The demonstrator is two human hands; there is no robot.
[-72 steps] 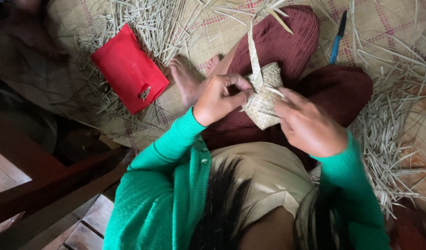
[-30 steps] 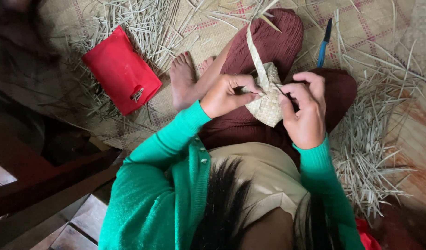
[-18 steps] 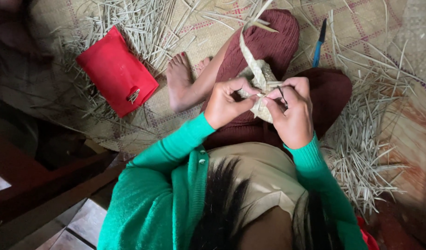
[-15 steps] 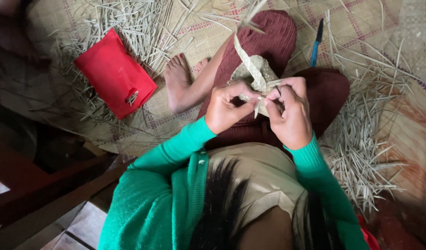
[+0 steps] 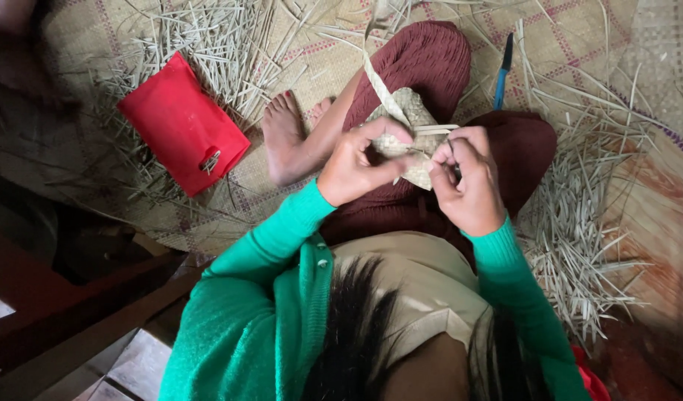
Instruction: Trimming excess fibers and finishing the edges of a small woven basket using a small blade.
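Pinching from both sides, the left hand (image 5: 356,167) and right hand (image 5: 468,182) close their fingers on the small woven leaf pouch (image 5: 408,137) between them; it looks light, springy, easily crushed, best held at its edges.

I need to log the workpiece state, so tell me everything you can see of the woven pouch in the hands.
The woven pouch is small, pale tan, plaited from flat leaf strips, roughly diamond-shaped. One long loose strip rises from its top toward the mat. It is held over the lap; the left hand pinches its left side, the right hand grips its right edge, hiding the lower part.
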